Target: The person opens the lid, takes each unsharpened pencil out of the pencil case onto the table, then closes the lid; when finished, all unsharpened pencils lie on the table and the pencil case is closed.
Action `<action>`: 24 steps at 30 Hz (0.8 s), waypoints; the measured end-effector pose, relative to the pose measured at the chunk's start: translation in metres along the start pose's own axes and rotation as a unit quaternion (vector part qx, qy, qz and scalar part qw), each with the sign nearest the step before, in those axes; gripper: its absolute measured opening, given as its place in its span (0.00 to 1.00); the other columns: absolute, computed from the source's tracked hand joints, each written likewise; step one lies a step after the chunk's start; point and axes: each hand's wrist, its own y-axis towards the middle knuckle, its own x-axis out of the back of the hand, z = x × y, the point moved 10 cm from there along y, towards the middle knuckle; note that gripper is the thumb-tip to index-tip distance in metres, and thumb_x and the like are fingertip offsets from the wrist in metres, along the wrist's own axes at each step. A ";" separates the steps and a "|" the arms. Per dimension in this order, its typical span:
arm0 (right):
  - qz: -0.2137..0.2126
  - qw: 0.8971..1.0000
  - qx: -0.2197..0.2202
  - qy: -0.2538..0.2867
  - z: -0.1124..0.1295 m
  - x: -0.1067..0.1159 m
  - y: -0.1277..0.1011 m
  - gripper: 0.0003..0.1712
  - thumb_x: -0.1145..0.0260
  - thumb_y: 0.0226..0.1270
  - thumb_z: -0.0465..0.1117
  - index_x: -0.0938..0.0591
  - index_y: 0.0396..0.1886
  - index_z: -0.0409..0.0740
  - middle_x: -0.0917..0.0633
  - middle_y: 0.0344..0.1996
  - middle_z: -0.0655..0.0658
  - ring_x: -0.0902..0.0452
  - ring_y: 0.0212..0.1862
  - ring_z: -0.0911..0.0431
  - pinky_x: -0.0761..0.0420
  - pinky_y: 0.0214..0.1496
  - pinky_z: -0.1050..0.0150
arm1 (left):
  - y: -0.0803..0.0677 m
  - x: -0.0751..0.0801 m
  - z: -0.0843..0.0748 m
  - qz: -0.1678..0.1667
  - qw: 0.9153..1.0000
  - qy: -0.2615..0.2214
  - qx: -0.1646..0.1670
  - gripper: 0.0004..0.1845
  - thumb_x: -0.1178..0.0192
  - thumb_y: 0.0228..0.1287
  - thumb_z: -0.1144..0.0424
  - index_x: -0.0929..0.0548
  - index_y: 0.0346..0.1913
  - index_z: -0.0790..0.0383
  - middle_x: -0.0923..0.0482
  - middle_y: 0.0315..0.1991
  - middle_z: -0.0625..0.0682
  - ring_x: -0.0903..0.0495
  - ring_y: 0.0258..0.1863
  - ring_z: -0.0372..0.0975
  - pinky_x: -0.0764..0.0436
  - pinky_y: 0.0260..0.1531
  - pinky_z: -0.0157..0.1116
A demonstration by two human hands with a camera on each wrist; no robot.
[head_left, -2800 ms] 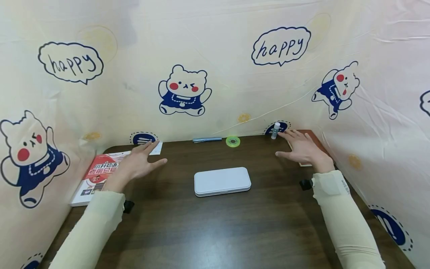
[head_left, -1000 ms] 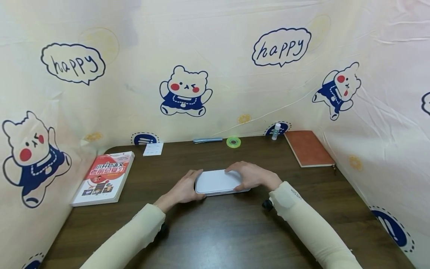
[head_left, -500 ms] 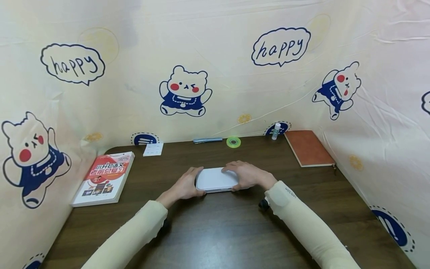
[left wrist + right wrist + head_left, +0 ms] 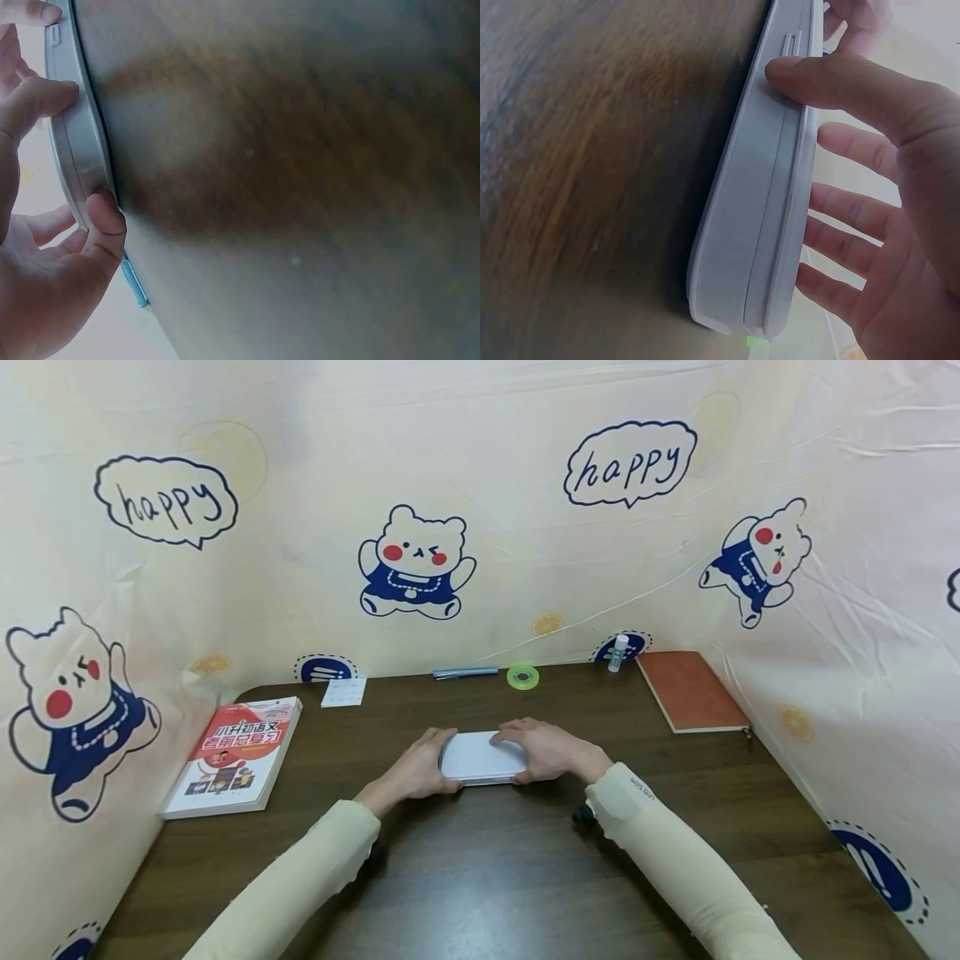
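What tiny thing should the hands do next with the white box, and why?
I think the right hand should gently push the lid up with its thumb. The box looks shut, that thumb is right beside the catch, and the left hand holds the left end, which should help keep it still.
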 end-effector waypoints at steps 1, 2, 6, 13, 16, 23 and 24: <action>-0.001 1.000 0.000 -0.001 0.000 0.000 0.000 0.39 0.24 0.57 0.54 0.27 0.69 0.61 0.31 0.74 0.46 0.35 0.73 0.48 0.30 0.70 0.47 | 0.000 0.000 0.000 0.000 1.000 0.000 0.001 0.51 0.23 0.50 0.50 0.38 0.75 0.61 0.34 0.70 0.61 0.28 0.64 0.51 0.27 0.64 0.52; -0.001 1.000 0.000 -0.003 0.000 0.000 0.001 0.39 0.24 0.57 0.53 0.27 0.69 0.61 0.31 0.74 0.47 0.34 0.72 0.49 0.30 0.69 0.47 | 0.001 0.000 0.000 -0.001 1.000 0.000 0.002 0.51 0.23 0.50 0.50 0.38 0.75 0.61 0.34 0.70 0.61 0.28 0.64 0.51 0.27 0.64 0.52; -0.001 1.000 0.002 -0.003 0.001 0.001 0.001 0.37 0.24 0.58 0.53 0.26 0.68 0.61 0.29 0.72 0.47 0.33 0.71 0.50 0.29 0.69 0.48 | 0.002 -0.002 0.002 -0.004 1.000 0.003 0.002 0.52 0.23 0.48 0.50 0.37 0.75 0.61 0.34 0.70 0.61 0.27 0.63 0.51 0.26 0.63 0.52; 0.007 1.000 0.017 -0.006 0.004 -0.001 0.000 0.35 0.26 0.60 0.52 0.25 0.68 0.58 0.30 0.73 0.45 0.35 0.73 0.47 0.30 0.70 0.47 | 0.002 -0.003 0.001 -0.007 1.000 -0.005 -0.002 0.52 0.22 0.47 0.52 0.37 0.74 0.62 0.34 0.71 0.61 0.27 0.63 0.51 0.26 0.63 0.52; 0.010 1.000 0.022 -0.007 0.005 0.000 0.000 0.35 0.26 0.60 0.52 0.25 0.68 0.58 0.31 0.74 0.44 0.35 0.73 0.47 0.30 0.70 0.46 | 0.002 -0.002 0.000 -0.007 1.000 -0.007 -0.002 0.52 0.22 0.47 0.52 0.37 0.74 0.62 0.34 0.70 0.61 0.27 0.62 0.51 0.26 0.62 0.52; 0.008 0.999 0.046 0.001 0.010 0.010 -0.001 0.32 0.28 0.62 0.49 0.23 0.66 0.54 0.27 0.71 0.44 0.32 0.71 0.46 0.30 0.70 0.46 | 0.003 0.000 -0.001 -0.003 1.000 -0.003 -0.006 0.53 0.21 0.45 0.54 0.38 0.74 0.62 0.34 0.70 0.61 0.26 0.60 0.51 0.26 0.62 0.51; 0.002 0.999 0.051 0.006 0.011 0.013 -0.001 0.30 0.28 0.63 0.48 0.21 0.65 0.53 0.24 0.69 0.44 0.30 0.70 0.47 0.30 0.70 0.47 | 0.003 0.001 0.000 -0.005 1.000 -0.002 -0.005 0.53 0.21 0.45 0.54 0.38 0.74 0.63 0.34 0.69 0.62 0.26 0.60 0.51 0.26 0.61 0.51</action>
